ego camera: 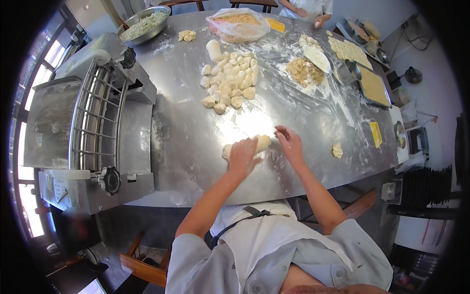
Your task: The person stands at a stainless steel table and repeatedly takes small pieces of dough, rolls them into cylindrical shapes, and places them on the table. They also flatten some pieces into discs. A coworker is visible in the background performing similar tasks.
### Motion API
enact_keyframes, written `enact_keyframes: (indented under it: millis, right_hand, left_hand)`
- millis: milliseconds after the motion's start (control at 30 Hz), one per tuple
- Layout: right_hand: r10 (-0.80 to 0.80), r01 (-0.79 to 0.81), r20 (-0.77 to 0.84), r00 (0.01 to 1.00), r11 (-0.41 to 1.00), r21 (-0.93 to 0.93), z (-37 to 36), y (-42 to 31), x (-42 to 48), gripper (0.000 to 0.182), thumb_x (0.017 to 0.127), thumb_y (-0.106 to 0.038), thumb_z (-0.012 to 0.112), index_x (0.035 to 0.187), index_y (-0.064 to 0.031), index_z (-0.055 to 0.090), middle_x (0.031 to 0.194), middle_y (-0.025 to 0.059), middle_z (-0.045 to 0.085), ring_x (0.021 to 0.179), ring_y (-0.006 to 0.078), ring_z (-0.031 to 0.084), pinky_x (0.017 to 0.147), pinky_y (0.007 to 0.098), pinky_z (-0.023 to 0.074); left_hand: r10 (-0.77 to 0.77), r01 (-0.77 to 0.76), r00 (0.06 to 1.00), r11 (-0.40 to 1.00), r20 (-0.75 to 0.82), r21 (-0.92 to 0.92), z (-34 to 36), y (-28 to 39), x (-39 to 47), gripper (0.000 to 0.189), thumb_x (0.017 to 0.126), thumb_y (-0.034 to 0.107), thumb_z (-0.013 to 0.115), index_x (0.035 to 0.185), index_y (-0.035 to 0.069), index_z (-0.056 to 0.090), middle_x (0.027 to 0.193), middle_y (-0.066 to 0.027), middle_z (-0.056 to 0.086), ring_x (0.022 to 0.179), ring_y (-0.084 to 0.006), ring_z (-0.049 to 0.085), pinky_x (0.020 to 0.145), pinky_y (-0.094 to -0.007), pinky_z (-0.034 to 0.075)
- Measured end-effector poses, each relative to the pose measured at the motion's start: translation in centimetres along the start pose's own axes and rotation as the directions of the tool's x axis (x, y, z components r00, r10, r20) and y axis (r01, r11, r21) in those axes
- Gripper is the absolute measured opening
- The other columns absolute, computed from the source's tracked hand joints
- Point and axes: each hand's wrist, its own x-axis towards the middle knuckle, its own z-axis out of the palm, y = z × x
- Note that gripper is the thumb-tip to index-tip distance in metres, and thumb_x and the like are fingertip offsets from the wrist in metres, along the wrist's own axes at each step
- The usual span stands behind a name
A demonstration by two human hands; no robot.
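Note:
A short roll of pale dough (263,143) lies on the stainless steel table (191,161) in front of me. My left hand (243,156) rests over its middle, fingers spread across the top, so part of the roll is hidden. Just right of the roll's end, my right hand (289,141) hovers with curled fingers apart and nothing visible in it. Beyond both hands sits a cluster of cut dough pieces (231,79), with a thick smooth dough log (214,51) at its far left corner.
A dough sheeter (97,117) with a roller guard occupies the left. A small dough lump (337,150) and a yellow scraper (376,134) lie right. Farther back are a crumbly filling heap (304,71), a metal cup (349,72), a filled plastic bag (238,27), a bowl (147,25) and a co-worker's hands (310,16).

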Motion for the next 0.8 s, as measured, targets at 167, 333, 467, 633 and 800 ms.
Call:
enact_keyframes:
  millis: [167,333,467,633,800]
  right_hand:
    - [-0.190,0.224,0.158,0.969,0.946,-0.234,4.6,-4.6,2.8,0.036,0.099,-0.016,0.065,0.131,0.0012,0.064,0.121,0.0161,0.072,0.115,0.0298,0.068,0.100,0.0390,0.0532]
    - [-0.295,0.557,0.523,0.800,0.690,-0.462,6.3,-3.0,-1.9,0.051,0.091,-0.023,0.066,0.139,-0.0061,0.059,0.137,0.0156,0.061,0.131,0.0379,0.051,0.113,0.0508,0.0358]
    - [-0.457,0.662,0.502,0.734,0.646,-0.379,2.0,-0.3,-6.7,0.059,0.083,-0.034,0.075,0.134,-0.0070,0.063,0.130,0.0126,0.064,0.121,0.0336,0.056,0.103,0.0523,0.0402]
    - [-0.523,0.715,0.517,0.677,0.635,-0.294,0.9,-0.4,-5.5,0.063,0.078,-0.031,0.082,0.133,-0.0073,0.063,0.116,0.0119,0.065,0.111,0.0327,0.060,0.096,0.0483,0.0437]
    - [-0.395,0.660,0.609,0.688,0.690,-0.297,1.0,-1.7,2.3,0.053,0.081,-0.027,0.083,0.124,-0.0025,0.065,0.102,0.0163,0.065,0.097,0.0367,0.063,0.083,0.0461,0.0529]
  left_hand:
    - [-0.308,0.280,0.947,0.932,-0.094,-0.230,-0.7,0.1,-0.8,0.043,0.091,0.017,0.071,0.131,0.002,0.064,0.126,-0.0208,0.066,0.122,-0.0376,0.059,0.107,-0.0451,0.045]
    - [-0.309,0.308,0.951,0.949,0.011,0.060,0.6,-1.6,1.9,0.040,0.097,0.022,0.060,0.129,-0.002,0.062,0.130,-0.0217,0.064,0.124,-0.0383,0.057,0.108,-0.0495,0.042]
    - [-0.276,0.273,0.943,0.961,0.187,0.039,-0.8,3.3,-3.8,0.055,0.088,0.040,0.071,0.130,0.005,0.064,0.129,-0.0193,0.064,0.119,-0.0379,0.058,0.102,-0.0513,0.043]
    - [-0.160,0.123,0.983,0.941,0.095,0.315,-1.1,2.7,-6.3,0.062,0.083,0.050,0.074,0.131,0.011,0.064,0.110,-0.0128,0.066,0.103,-0.0346,0.062,0.088,-0.0508,0.048]
    - [-0.331,0.250,0.898,0.926,0.291,0.282,-1.4,-3.4,-0.7,0.054,0.086,0.046,0.072,0.129,0.015,0.063,0.093,-0.0058,0.064,0.094,-0.0313,0.065,0.080,-0.0463,0.051]
